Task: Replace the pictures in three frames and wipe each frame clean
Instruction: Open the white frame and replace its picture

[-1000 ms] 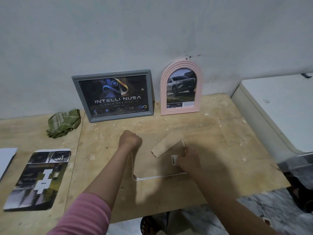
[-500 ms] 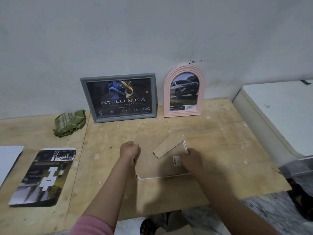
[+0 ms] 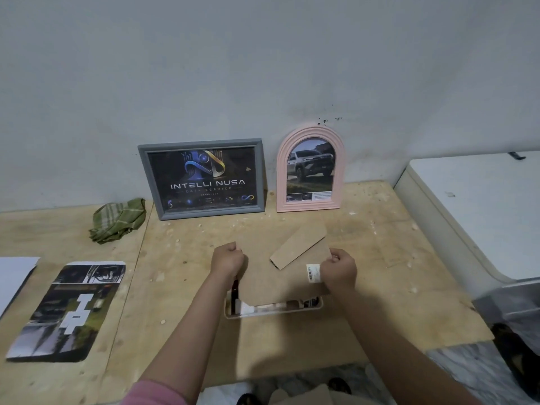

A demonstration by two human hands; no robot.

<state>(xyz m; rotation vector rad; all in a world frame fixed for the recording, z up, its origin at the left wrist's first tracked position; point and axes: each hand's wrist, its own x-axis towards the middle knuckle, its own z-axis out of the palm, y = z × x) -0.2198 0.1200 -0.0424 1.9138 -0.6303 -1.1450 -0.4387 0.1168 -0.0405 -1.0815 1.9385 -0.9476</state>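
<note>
- work surface: bare plywood table (image 3: 292, 340), scuffed and speckled with pale flecks, butted against a plain grey-white wall (image 3: 263, 68).
- left hand (image 3: 228, 260) and right hand (image 3: 340, 271) each pinch a side edge of the brown backing board (image 3: 280, 283), raised above the white frame (image 3: 274, 312) lying flat near the front edge.
- grey frame (image 3: 201, 179) and pink arched frame (image 3: 310, 169) lean on the wall.
- green cloth (image 3: 118, 220) and loose print (image 3: 68, 309) lie left; white cabinet (image 3: 479, 209) stands right.

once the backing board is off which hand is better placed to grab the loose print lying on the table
Left, probably. The loose print lies on the left side, nearer the left hand. The right hand grips the backing board at its far edge.
</note>
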